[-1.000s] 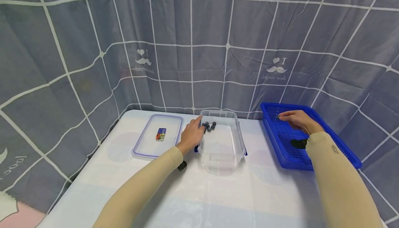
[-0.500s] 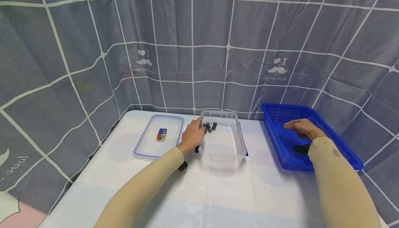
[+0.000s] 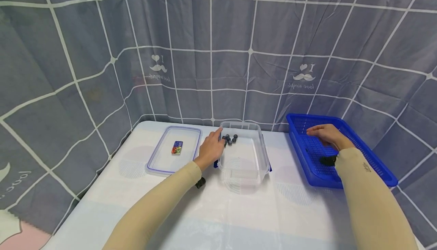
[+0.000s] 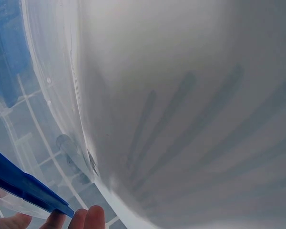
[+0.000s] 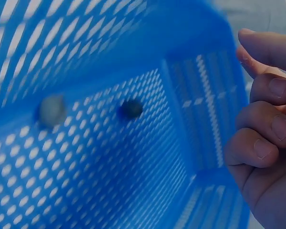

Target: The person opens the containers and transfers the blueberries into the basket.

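My left hand (image 3: 209,148) holds the left side of a clear plastic food container (image 3: 244,174), its fingers (image 4: 94,218) at the blue side latch (image 4: 26,186). Several blueberries (image 3: 229,141) lie inside, near the container's far left corner. Over the blue mesh basket (image 3: 302,162) hovers my right hand (image 3: 327,134), fingers loosely bent, with no berry showing at the tips. In the right wrist view, a blurred greyish blueberry (image 5: 52,112) and a darker blueberry (image 5: 132,109) appear in the basket.
The container's lid (image 3: 164,165), blue-edged and with a colourful label (image 3: 176,147), lies flat at the left. A grey curtain (image 3: 232,71) with white lines hangs behind and beside the white table (image 3: 205,219).
My right hand dipped into the basket with a small berry at its fingertips, then rose; the berry is gone from the fingertips. My left hand has stayed on the container.
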A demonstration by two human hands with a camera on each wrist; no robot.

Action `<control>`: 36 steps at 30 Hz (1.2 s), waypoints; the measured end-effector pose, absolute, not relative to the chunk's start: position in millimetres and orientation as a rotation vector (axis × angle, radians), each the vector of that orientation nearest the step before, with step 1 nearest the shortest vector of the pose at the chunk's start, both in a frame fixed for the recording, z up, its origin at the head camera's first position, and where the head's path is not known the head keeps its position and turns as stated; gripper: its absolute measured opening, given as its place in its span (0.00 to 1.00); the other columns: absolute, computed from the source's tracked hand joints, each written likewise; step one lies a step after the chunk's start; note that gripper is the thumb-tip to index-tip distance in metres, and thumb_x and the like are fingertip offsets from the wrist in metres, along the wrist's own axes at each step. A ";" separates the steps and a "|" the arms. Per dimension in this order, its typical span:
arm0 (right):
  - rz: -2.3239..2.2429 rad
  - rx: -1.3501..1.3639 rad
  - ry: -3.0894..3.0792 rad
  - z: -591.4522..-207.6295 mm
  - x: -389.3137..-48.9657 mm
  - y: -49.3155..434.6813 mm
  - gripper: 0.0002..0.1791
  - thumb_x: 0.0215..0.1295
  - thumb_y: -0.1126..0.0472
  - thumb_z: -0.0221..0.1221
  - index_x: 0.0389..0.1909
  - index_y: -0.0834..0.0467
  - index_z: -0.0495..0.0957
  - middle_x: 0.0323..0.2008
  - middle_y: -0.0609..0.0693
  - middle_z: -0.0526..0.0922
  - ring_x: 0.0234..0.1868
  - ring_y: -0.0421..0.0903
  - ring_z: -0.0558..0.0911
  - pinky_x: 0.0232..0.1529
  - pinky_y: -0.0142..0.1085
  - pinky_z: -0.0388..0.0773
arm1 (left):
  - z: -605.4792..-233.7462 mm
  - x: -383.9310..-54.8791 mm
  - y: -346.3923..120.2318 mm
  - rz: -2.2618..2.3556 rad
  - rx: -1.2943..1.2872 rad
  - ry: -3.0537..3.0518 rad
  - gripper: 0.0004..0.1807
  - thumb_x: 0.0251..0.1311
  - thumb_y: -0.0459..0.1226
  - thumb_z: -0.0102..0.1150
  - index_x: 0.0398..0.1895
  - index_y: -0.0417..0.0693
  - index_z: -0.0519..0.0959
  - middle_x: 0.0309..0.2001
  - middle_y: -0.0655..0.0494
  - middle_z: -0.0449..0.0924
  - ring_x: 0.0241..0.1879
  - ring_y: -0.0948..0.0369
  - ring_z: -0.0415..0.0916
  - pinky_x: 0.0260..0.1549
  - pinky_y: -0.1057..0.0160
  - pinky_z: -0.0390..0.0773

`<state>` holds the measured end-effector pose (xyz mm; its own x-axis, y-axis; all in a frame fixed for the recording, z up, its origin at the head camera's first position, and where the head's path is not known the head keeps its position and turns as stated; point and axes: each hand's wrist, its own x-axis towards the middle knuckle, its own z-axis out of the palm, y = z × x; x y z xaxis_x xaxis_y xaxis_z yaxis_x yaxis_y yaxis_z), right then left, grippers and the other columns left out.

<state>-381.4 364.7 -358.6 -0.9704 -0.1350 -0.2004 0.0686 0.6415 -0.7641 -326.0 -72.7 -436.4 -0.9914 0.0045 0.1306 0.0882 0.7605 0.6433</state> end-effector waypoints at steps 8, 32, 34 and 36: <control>-1.203 -0.163 2.632 -335.0 -386.0 324.8 0.30 0.72 0.50 0.59 0.67 0.65 0.71 0.11 0.39 0.61 0.12 0.37 0.58 0.20 0.35 0.63 | -435.5 -325.9 -72.4 -1.043 -0.071 -2.836 0.30 0.76 0.48 0.38 0.80 0.61 0.56 0.72 0.49 0.66 0.68 0.47 0.67 0.63 0.42 0.71; -1.410 -0.357 2.368 -344.7 -405.0 194.3 0.23 0.69 0.54 0.63 0.61 0.59 0.78 0.13 0.42 0.58 0.16 0.40 0.55 0.23 0.33 0.59 | -435.5 -328.5 -72.0 -1.062 -0.047 -2.824 0.30 0.76 0.49 0.40 0.80 0.61 0.57 0.72 0.50 0.66 0.69 0.47 0.67 0.64 0.42 0.70; -1.417 -0.367 2.353 -347.8 -405.7 184.2 0.21 0.69 0.54 0.63 0.60 0.58 0.79 0.15 0.43 0.58 0.17 0.41 0.56 0.23 0.34 0.59 | -435.6 -328.2 -71.4 -1.064 -0.052 -2.826 0.31 0.76 0.49 0.40 0.80 0.61 0.57 0.72 0.50 0.66 0.68 0.47 0.67 0.63 0.42 0.70; -1.430 -0.362 2.340 -350.9 -406.5 174.6 0.21 0.69 0.55 0.63 0.59 0.58 0.79 0.16 0.44 0.59 0.18 0.41 0.57 0.25 0.34 0.59 | -435.7 -328.1 -70.7 -1.061 -0.055 -2.827 0.31 0.76 0.50 0.39 0.80 0.61 0.57 0.72 0.50 0.66 0.68 0.47 0.67 0.63 0.42 0.70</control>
